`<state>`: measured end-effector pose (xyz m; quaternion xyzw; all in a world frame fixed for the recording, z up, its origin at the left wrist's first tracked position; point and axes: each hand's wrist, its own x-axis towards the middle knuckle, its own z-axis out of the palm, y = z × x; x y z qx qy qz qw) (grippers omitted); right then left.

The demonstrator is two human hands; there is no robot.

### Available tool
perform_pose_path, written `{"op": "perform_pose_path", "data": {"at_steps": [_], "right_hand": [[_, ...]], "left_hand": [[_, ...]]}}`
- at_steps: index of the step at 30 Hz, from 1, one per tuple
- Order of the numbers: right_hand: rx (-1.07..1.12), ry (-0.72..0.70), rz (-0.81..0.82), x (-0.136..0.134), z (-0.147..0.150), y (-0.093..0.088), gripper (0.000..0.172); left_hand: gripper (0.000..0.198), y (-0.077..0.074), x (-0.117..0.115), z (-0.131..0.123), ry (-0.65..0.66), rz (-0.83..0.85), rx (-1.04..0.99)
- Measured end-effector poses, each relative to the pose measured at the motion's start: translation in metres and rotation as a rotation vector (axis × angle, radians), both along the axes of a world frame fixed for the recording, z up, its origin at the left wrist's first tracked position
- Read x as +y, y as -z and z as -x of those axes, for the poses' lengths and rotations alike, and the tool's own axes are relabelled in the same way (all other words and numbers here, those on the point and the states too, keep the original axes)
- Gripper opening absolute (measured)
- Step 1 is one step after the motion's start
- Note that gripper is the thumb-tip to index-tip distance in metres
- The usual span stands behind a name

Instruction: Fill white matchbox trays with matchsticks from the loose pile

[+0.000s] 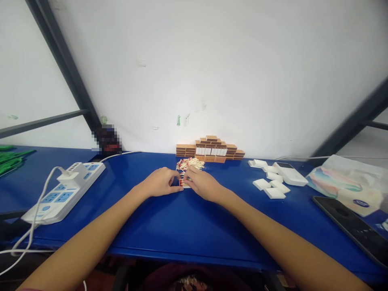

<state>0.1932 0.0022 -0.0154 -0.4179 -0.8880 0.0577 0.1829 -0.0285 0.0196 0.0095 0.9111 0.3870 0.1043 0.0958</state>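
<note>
On the blue table, a small white matchbox tray [186, 186] holds red-tipped matches [181, 183] and lies between my hands. My left hand [162, 182] curls round the tray's left end, its thumb at the near side and its fingers at the far side. Over the tray, my right hand [203, 184] has thumb and fingertips pinched together at the matches; its fingers partly hide the tray. Just beyond both hands is a loose pile of matches [195, 163]. Behind the pile, brown matchboxes [211, 139] stand stacked against the wall.
Several white trays [275, 193] lie to the right, beside a white power bank [290, 174], a tissue pack [348, 188] and a dark phone [353, 226]. A white power strip [65, 196] with cables is at left. Green strips [13, 159] lie far left.
</note>
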Motion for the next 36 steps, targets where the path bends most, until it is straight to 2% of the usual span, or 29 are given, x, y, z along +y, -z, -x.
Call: {"op": "perform_pose_path", "data": {"at_steps": [5,12,25,30,36], "right_hand": [[0.036,-0.033,0.003,0.003,-0.005,-0.004,0.009],[0.038,0.000,0.050,0.007,-0.015,-0.010,0.006],[0.013,0.014,0.020,0.005,-0.011,-0.010,0.007],[0.043,0.041,0.003,0.015,-0.026,-0.014,0.011],[0.017,0.051,0.100,0.034,-0.047,-0.007,0.005]], "left_hand": [[0.035,0.000,0.000,0.001,0.014,-0.008,0.002],[0.036,0.001,0.000,0.001,0.015,-0.008,0.000],[0.035,-0.001,0.000,0.001,0.004,-0.025,0.026],[0.036,0.000,0.001,0.001,-0.005,-0.023,0.025],[0.037,-0.002,0.000,0.002,-0.007,-0.010,0.013]]}}
